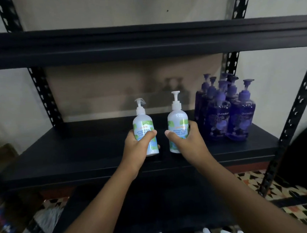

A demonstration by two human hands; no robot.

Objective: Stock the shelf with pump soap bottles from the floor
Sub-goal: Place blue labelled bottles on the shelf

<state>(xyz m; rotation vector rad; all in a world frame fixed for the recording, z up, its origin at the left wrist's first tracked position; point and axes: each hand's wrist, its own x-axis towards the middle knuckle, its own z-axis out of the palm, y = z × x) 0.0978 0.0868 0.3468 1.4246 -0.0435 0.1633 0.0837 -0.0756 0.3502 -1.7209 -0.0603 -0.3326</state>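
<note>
Left hand (139,146) wraps tilted left bottle (142,124), right hand (186,141) wraps right bottle (177,119) — tilt risks toppling off shelf (71,151) front.

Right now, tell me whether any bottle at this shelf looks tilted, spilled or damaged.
The Cool Mint hand wash bottle in the left hand is askew: its top leans left. Its twin in the right hand stands about upright, as do the purple pump bottles on the shelf. No spill or damage shows.
</note>
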